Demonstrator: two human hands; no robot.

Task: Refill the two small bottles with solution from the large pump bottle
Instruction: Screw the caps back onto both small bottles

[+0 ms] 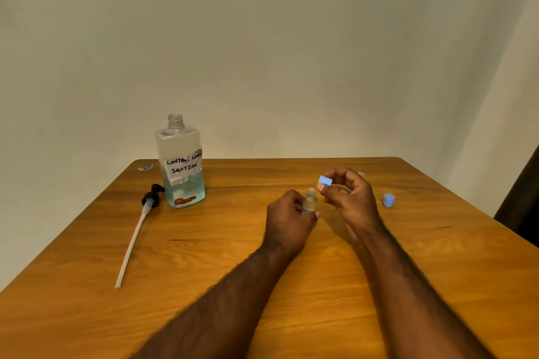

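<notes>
While left grip (pixel 287 213) clasps small bottle (pixel 309 202) upright, right grip (pixel 351 198) pinches blue cap (pixel 325 181); advise steady bottle, cap interior untouched.

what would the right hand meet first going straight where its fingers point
Probably the small bottle held by the left hand; the right hand, pinching a blue cap, points at its neck.

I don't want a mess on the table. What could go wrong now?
1. The big bottle stands open, its pump lying beside it; a bump could spill it.
2. The small bottle in the left hand is open too and could tip.
3. The right hand only pinches the blue cap; it could drop and roll away.
</notes>
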